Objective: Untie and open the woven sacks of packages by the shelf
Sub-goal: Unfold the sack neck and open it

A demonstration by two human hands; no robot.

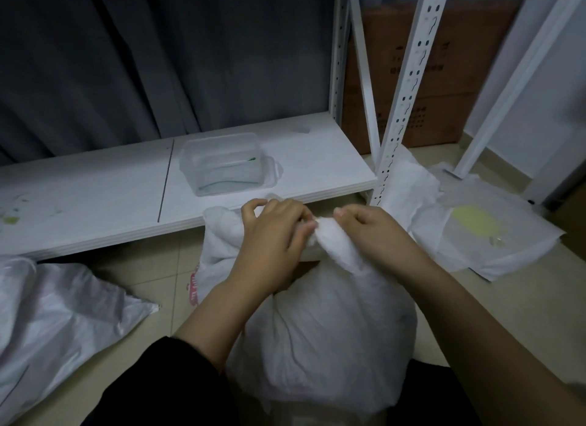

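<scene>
Item 1: woven sack (pixel 323 330), white, full and rounded, standing on the tiled floor (pixel 152 276) directly before the person, just in front of the low shelf board (pixel 95 197). Its neck is gathered and twisted into a bunched tail at the top, level with the shelf's front edge.

Item 2: left hand (pixel 272 232), forearm reaching up and forward from a dark sleeve (pixel 177 381). Back of hand faces the camera; fingers curled, pinching the gathered sack cloth at the neck.

Item 3: right hand (pixel 371 226), forearm bare, coming in diagonally from lower right. Fingers curled, thumb uppermost, gripping the twisted tail of the sack neck. The two hands sit close together, nearly touching, on either side of the knot area. The tie itself cannot be made out.

Item 4: second woven sack (pixel 57 318), white, slumped on the floor at left, partly under the shelf edge.

Item 5: clear plastic container (pixel 228 165) on the shelf board, behind the hands, holding a thin green-tipped strand.

Item 6: white perforated shelf upright (pixel 402 102), right of centre; brown cardboard box (pixel 444 76) behind it.

Item 7: flat white packages (pixel 475 229) on the floor at right, one showing a pale yellow patch.

Item 8: grey curtain (pixel 126 51), background.
</scene>
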